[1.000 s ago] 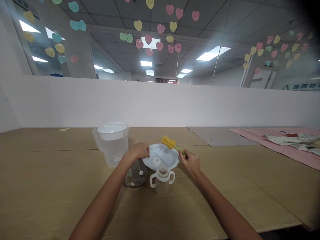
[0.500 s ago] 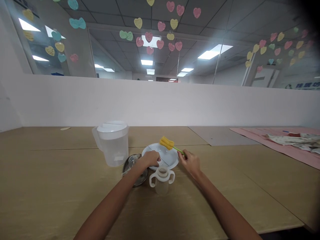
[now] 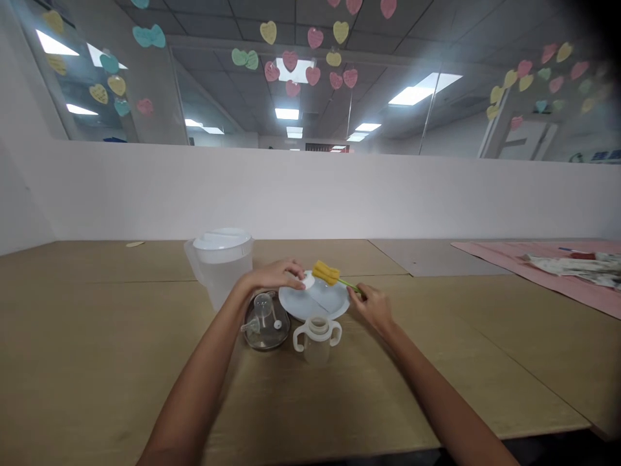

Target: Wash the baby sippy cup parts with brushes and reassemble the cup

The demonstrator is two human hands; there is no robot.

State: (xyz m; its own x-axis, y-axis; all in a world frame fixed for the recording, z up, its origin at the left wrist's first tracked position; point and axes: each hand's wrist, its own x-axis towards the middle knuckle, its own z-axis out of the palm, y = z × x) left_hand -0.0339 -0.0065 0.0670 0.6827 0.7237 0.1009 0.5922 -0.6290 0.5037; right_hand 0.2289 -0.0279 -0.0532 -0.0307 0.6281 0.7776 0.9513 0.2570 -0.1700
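My left hand [image 3: 277, 276] pinches a small white ring-like bottle part [image 3: 308, 279] above a white dish [image 3: 295, 307]. My right hand [image 3: 374, 309] is closed around the thin green handle of a bottle brush [image 3: 326, 272], whose yellow sponge head is close beside the white part; whether they touch I cannot tell. In front of the dish a clear baby bottle [image 3: 317, 348] with two white side handles stands upright, its top uncovered. On a round metal tray [image 3: 266, 344] under my left forearm lie a clear dome-shaped cover [image 3: 263, 305] and other small clear parts.
A lidded translucent pitcher [image 3: 223, 265] stands behind the tray at the left. Toward the right a pink cloth [image 3: 490, 259] carries some crumpled fabric [image 3: 567, 268]. A white wall [image 3: 310, 194] with glass above borders the table's far side.
My left hand has risen from the dish with the white part, which now shows near the sponge. The brush stays almost in place. The view has shifted slightly.
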